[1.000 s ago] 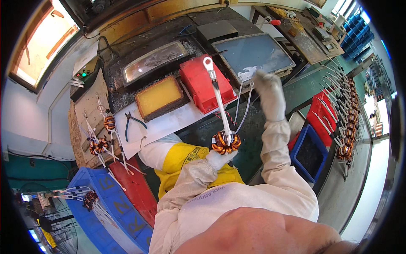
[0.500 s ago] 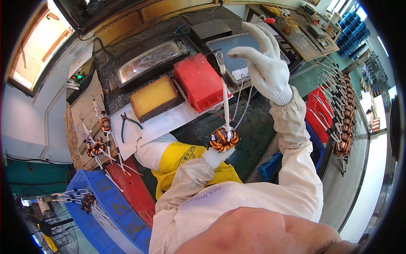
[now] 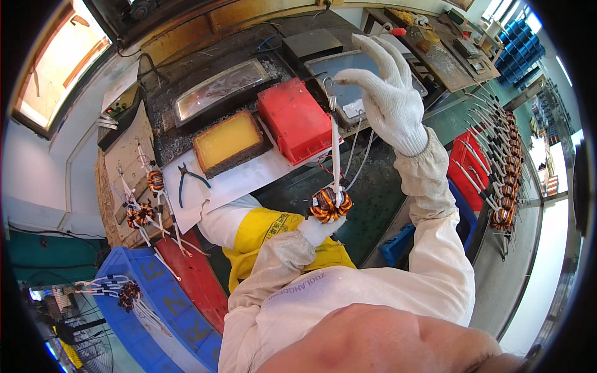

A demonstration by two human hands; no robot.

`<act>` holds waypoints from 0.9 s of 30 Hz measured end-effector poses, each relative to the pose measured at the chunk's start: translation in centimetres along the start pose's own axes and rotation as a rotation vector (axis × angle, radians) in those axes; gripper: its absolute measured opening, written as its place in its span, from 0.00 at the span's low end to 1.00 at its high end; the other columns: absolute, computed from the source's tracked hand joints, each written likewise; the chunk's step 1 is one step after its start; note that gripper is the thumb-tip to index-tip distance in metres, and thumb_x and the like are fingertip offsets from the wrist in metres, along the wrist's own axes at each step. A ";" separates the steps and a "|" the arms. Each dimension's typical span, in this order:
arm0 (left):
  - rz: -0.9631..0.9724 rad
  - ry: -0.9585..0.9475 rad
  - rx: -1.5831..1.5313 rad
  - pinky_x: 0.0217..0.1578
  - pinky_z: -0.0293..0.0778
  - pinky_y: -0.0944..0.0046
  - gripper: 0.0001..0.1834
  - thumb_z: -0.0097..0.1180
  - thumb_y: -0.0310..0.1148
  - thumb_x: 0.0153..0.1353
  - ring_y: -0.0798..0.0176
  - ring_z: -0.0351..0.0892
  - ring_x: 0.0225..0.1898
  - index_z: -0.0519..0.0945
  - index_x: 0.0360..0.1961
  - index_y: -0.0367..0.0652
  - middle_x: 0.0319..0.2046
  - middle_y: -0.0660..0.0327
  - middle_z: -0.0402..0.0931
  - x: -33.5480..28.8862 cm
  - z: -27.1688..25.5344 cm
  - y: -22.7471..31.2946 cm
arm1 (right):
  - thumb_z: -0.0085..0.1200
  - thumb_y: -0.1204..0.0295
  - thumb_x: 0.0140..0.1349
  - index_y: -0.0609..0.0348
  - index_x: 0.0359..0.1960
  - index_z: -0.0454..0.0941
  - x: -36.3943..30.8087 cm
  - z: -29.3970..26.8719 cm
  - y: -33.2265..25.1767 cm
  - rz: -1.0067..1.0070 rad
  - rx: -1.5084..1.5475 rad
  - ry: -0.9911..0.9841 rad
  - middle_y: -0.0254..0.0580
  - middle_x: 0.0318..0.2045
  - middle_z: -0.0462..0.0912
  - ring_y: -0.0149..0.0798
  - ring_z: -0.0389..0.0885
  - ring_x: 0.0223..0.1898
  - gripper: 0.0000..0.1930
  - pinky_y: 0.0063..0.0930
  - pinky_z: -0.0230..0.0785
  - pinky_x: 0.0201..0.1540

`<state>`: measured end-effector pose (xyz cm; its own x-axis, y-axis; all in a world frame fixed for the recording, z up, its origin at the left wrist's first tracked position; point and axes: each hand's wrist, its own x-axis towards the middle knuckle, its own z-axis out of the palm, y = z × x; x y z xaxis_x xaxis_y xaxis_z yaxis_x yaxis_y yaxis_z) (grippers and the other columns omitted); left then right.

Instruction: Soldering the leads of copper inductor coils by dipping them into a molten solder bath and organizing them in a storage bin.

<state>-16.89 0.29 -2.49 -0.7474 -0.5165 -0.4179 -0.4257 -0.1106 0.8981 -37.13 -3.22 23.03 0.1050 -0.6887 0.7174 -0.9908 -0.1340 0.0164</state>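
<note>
My left hand (image 3: 318,231), in a white glove, grips a copper-wound ring coil (image 3: 331,206) from below, over my lap. From the coil a stiff white-sleeved lead (image 3: 336,149) stands up, ending in a metal ring terminal (image 3: 330,93). Thinner pale wires also run up from the coil. Right of the terminal, my gloved right hand (image 3: 395,105) is raised with thumb and fingers apart and curved. It holds nothing, and the thumb tip comes near the terminal. Whether they touch is hard to tell.
On the bench are a red plastic bin (image 3: 293,118), a tray of yellow material (image 3: 228,142), a rectangular metal-filled bath (image 3: 221,90) and cutting pliers (image 3: 189,183). More coils (image 3: 140,214) lie left, above a blue crate (image 3: 134,267). A coil row (image 3: 511,168) stands right.
Both hands and the coil keep nearly the same pose, with only a slight shift in the picture. The green light on the box at the left no longer shows brightly.
</note>
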 end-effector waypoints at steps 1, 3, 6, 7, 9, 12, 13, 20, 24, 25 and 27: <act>0.000 -0.001 0.001 0.38 0.76 0.68 0.20 0.62 0.39 0.58 0.67 0.79 0.36 0.75 0.51 0.46 0.37 0.63 0.79 -0.1 -0.1 0.3 | 0.55 0.76 0.52 0.39 0.37 0.79 0.1 0.1 -0.1 0.001 -0.003 -0.003 0.45 0.60 0.66 0.57 0.59 0.64 0.13 0.51 0.54 0.64; 0.010 -0.018 -0.045 0.39 0.76 0.67 0.21 0.61 0.41 0.58 0.66 0.79 0.36 0.76 0.51 0.45 0.37 0.63 0.79 -0.4 -0.2 0.9 | 0.55 0.77 0.51 0.39 0.37 0.79 0.0 0.1 0.0 0.003 -0.007 -0.005 0.45 0.60 0.67 0.57 0.59 0.64 0.14 0.51 0.54 0.64; 0.044 0.032 -0.081 0.40 0.76 0.66 0.20 0.61 0.41 0.59 0.66 0.79 0.37 0.76 0.50 0.45 0.36 0.63 0.79 -0.4 0.2 0.3 | 0.55 0.77 0.51 0.40 0.37 0.78 0.0 0.0 0.3 -0.067 -0.035 -0.054 0.45 0.59 0.67 0.56 0.60 0.64 0.14 0.50 0.55 0.64; 0.044 0.031 -0.081 0.40 0.76 0.66 0.20 0.61 0.41 0.59 0.66 0.79 0.37 0.76 0.50 0.45 0.36 0.63 0.79 -0.5 0.0 0.7 | 0.55 0.77 0.51 0.40 0.37 0.78 -0.1 -0.1 0.2 -0.040 -0.026 -0.052 0.45 0.59 0.68 0.56 0.60 0.63 0.14 0.50 0.55 0.64; -0.002 -0.036 -0.121 0.42 0.75 0.65 0.19 0.61 0.42 0.59 0.66 0.79 0.38 0.77 0.49 0.45 0.36 0.63 0.79 -0.8 -0.3 1.7 | 0.56 0.77 0.51 0.41 0.37 0.78 0.0 -0.1 0.2 -0.012 -0.017 -0.051 0.45 0.59 0.68 0.56 0.60 0.63 0.13 0.50 0.55 0.64; -0.019 -0.003 -0.019 0.43 0.75 0.65 0.18 0.61 0.42 0.59 0.65 0.80 0.38 0.78 0.47 0.45 0.35 0.63 0.79 -1.0 -0.3 1.8 | 0.56 0.76 0.51 0.43 0.36 0.77 0.2 0.1 -0.1 0.005 -0.014 -0.010 0.44 0.59 0.68 0.56 0.60 0.63 0.12 0.50 0.55 0.64; -0.019 -0.003 -0.019 0.43 0.75 0.65 0.18 0.61 0.42 0.59 0.65 0.80 0.38 0.78 0.47 0.45 0.35 0.63 0.79 -0.9 -0.3 1.8 | 0.55 0.77 0.50 0.44 0.36 0.77 0.2 0.2 0.0 -0.012 -0.006 -0.013 0.44 0.59 0.69 0.56 0.61 0.63 0.12 0.49 0.55 0.64; 0.066 0.016 -0.198 0.38 0.76 0.67 0.19 0.62 0.39 0.58 0.66 0.79 0.34 0.76 0.48 0.45 0.33 0.64 0.79 -1.0 -0.1 1.6 | 0.50 0.82 0.52 0.50 0.37 0.77 -0.4 -0.5 0.8 0.095 0.101 0.067 0.43 0.54 0.73 0.48 0.66 0.61 0.13 0.38 0.61 0.61; 0.001 0.007 -0.125 0.32 0.75 0.68 0.16 0.63 0.35 0.57 0.69 0.77 0.29 0.76 0.45 0.45 0.30 0.65 0.77 0.3 0.1 -0.6 | 0.48 0.82 0.56 0.61 0.43 0.73 -2.3 0.0 2.7 0.572 1.022 0.053 0.46 0.54 0.74 0.38 0.68 0.60 0.12 0.35 0.61 0.61; 0.003 -0.004 -0.122 0.32 0.75 0.68 0.16 0.63 0.35 0.57 0.69 0.77 0.29 0.76 0.45 0.45 0.30 0.65 0.77 0.1 0.0 -0.2 | 0.48 0.82 0.56 0.61 0.43 0.73 -2.6 0.3 3.3 0.579 1.012 0.058 0.46 0.54 0.74 0.38 0.68 0.60 0.12 0.35 0.61 0.61; 0.056 0.018 -0.187 0.31 0.74 0.69 0.16 0.63 0.35 0.57 0.70 0.76 0.28 0.76 0.45 0.45 0.29 0.65 0.77 -0.4 -0.4 0.6 | 0.50 0.80 0.57 0.61 0.47 0.71 -3.5 1.2 4.6 0.590 1.469 0.101 0.46 0.54 0.74 0.40 0.69 0.58 0.15 0.35 0.59 0.63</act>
<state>-16.64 0.09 -1.71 -0.7571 -0.5414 -0.3657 -0.2803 -0.2365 0.9303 -41.97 -2.28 19.81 -0.3140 -0.8505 0.4219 0.0588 -0.4609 -0.8855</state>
